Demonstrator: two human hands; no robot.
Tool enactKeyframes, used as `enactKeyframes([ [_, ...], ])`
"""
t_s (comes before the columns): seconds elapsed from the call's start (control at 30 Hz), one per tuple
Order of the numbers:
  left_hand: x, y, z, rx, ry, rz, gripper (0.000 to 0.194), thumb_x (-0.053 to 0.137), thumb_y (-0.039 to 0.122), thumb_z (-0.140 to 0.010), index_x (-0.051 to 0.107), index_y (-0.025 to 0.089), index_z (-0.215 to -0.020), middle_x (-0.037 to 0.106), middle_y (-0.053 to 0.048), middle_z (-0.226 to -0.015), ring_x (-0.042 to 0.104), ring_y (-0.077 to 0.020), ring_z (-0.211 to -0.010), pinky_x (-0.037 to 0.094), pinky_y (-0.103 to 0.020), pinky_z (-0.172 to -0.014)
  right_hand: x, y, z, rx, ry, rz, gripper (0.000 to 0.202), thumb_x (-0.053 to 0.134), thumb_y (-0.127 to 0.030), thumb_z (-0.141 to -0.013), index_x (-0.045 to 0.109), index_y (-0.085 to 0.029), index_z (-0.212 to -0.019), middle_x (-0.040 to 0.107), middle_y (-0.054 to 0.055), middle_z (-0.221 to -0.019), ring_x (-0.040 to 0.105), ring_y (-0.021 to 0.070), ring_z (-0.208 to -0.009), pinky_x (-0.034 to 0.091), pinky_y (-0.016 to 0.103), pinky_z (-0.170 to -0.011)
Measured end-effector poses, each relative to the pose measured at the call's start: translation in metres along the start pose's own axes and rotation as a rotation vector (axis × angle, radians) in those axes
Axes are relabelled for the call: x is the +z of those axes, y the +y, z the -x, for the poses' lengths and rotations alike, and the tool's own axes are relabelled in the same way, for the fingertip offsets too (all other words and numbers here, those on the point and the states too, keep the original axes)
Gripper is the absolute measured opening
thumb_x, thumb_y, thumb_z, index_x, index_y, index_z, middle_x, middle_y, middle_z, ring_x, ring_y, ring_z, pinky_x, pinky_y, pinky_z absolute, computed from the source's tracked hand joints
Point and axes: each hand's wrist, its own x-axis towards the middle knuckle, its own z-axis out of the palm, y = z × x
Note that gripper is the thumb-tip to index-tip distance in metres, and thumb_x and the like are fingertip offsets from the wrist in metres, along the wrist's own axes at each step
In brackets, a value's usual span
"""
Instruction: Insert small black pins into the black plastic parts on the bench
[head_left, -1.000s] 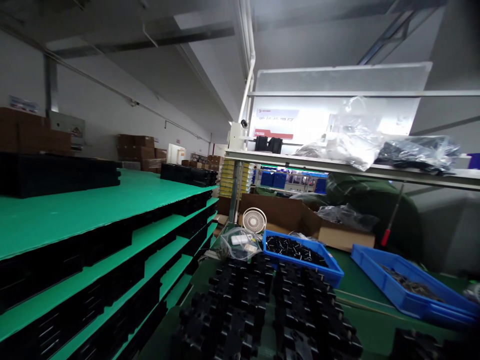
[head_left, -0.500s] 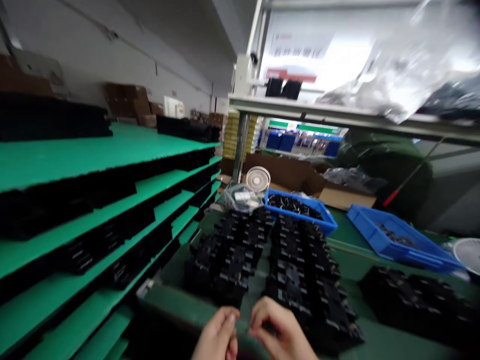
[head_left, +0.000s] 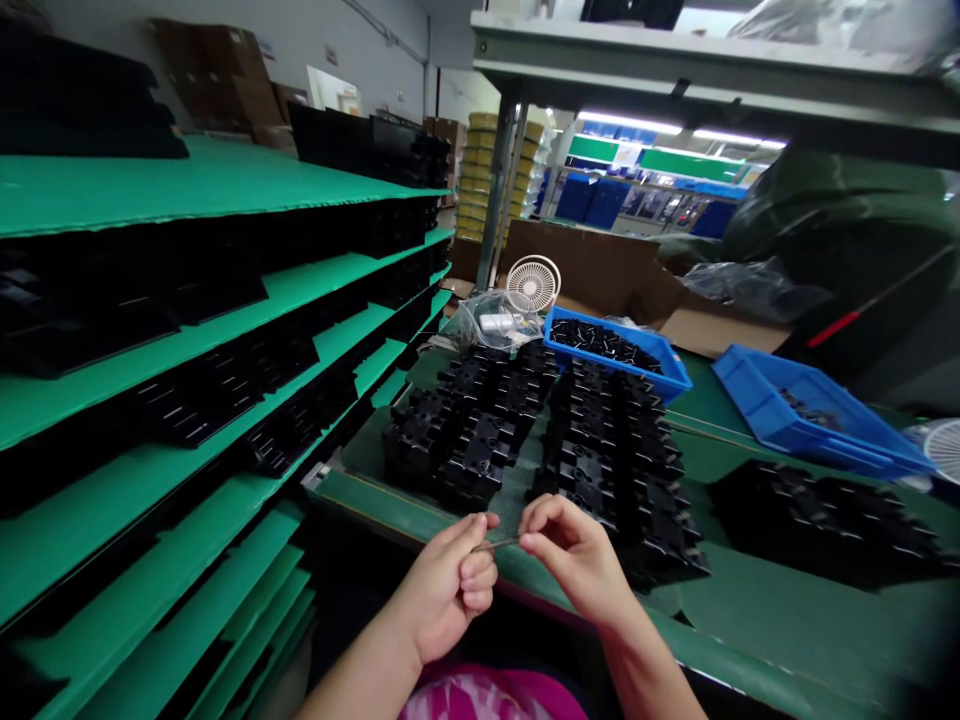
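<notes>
A thin, dark, rod-like piece [head_left: 496,545] spans the gap between my two hands, in front of the table's near edge. My left hand [head_left: 454,580] has its fingers curled round one end. The other end is pinched between thumb and fingertips of my right hand [head_left: 570,555]. Just beyond them, rows of black moulded parts [head_left: 480,450] stand on the green table [head_left: 780,610], with a narrow gap between the left and right groups. The piece is too small to make out in detail.
A blue bin [head_left: 679,375] of small black pieces lies behind the rows, with a second blue bin [head_left: 757,405] to its right. More black parts [head_left: 825,520] sit at right. Green shelves [head_left: 225,180] loaded with black parts fill the left. A small white fan [head_left: 533,284] stands behind.
The camera view has tilted downward, so more of my forearms and the table front shows. Both hands appear higher in the picture, and the thin piece between them is now visible.
</notes>
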Motion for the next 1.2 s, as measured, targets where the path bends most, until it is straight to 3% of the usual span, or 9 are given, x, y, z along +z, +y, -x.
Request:
enactKeyframes([
  [0.2,-0.003,0.0,-0.006,0.099,0.023,-0.098,0.02,0.055,0.035,-0.087,0.058,0.016,-0.094,0.027,0.011,-0.049,0.023,-0.0022,-0.043,0.018,-0.015,-0.042,-0.015,0.001,0.0,-0.013,0.091,0.026,0.011,0.065,-0.02,-0.081,0.054,-0.02,-0.08,0.055,0.0,-0.081,0.049,0.0116,-0.072,0.041,0.023,-0.063],
  [0.33,-0.001,0.002,-0.005,0.457,0.182,-0.622,0.025,0.05,0.041,-0.088,0.061,0.02,-0.095,0.053,0.002,-0.073,0.047,-0.0068,-0.063,0.039,-0.02,-0.057,-0.023,0.001,0.001,0.007,0.122,0.025,0.012,0.066,-0.021,-0.08,0.054,-0.021,-0.081,0.054,0.0,-0.08,0.048,0.0113,-0.069,0.04,0.023,-0.061],
  [0.4,0.003,0.003,-0.003,0.639,0.155,-0.938,0.023,0.054,0.039,-0.086,0.064,0.022,-0.098,0.058,-0.002,-0.094,0.054,-0.0111,-0.081,0.043,-0.023,-0.071,-0.023,0.001,0.001,0.023,0.125,0.028,0.012,0.066,-0.022,-0.08,0.054,-0.02,-0.081,0.054,0.0,-0.079,0.048,0.0113,-0.069,0.041,0.023,-0.061],
  [0.5,0.008,0.003,0.0,0.758,0.042,-1.183,0.021,0.06,0.033,-0.083,0.065,0.025,-0.102,0.059,-0.003,-0.104,0.056,-0.0143,-0.09,0.045,-0.025,-0.077,-0.022,0.002,0.0,0.034,0.116,0.043,0.012,0.066,-0.024,-0.08,0.055,-0.02,-0.082,0.053,0.0,-0.079,0.049,0.012,-0.071,0.041,0.024,-0.064],
  [0.77,0.009,-0.001,-0.002,0.854,0.131,-1.282,0.011,0.059,0.019,-0.083,0.065,0.023,-0.09,0.061,-0.002,-0.09,0.058,-0.0144,-0.082,0.045,-0.025,-0.074,-0.022,0.003,0.002,0.061,0.102,0.043,0.011,0.065,-0.026,-0.081,0.056,-0.02,-0.084,0.052,0.0,-0.084,0.049,0.0118,-0.074,0.042,0.023,-0.066],
  [0.93,0.014,-0.003,0.0,0.828,0.224,-1.216,0.005,0.058,0.02,-0.082,0.063,0.022,-0.083,0.062,-0.002,-0.088,0.058,-0.0155,-0.081,0.045,-0.026,-0.073,-0.01,0.008,0.003,0.159,0.094,-0.1,0.03,0.07,-0.028,-0.076,0.054,-0.022,-0.1,0.054,0.001,-0.086,0.053,0.0126,-0.078,0.046,0.024,-0.069],
  [1.07,0.016,-0.006,0.001,0.771,0.224,-1.168,0.01,0.055,0.018,-0.083,0.063,0.023,-0.085,0.065,-0.002,-0.091,0.06,-0.0169,-0.084,0.046,-0.026,-0.074,0.003,0.011,0.005,0.179,0.083,-0.12,0.03,0.072,-0.029,-0.073,0.055,-0.022,-0.097,0.056,0.001,-0.085,0.055,0.0139,-0.081,0.048,0.026,-0.074],
  [1.2,0.015,-0.008,0.003,0.822,0.221,-1.252,0.013,0.054,0.015,-0.082,0.064,0.023,-0.084,0.064,-0.003,-0.091,0.059,-0.0178,-0.088,0.044,-0.028,-0.079,0.005,0.012,0.007,0.152,0.077,-0.062,0.025,0.069,-0.03,-0.077,0.056,-0.02,-0.096,0.058,0.002,-0.088,0.057,0.0146,-0.082,0.049,0.028,-0.076],
])
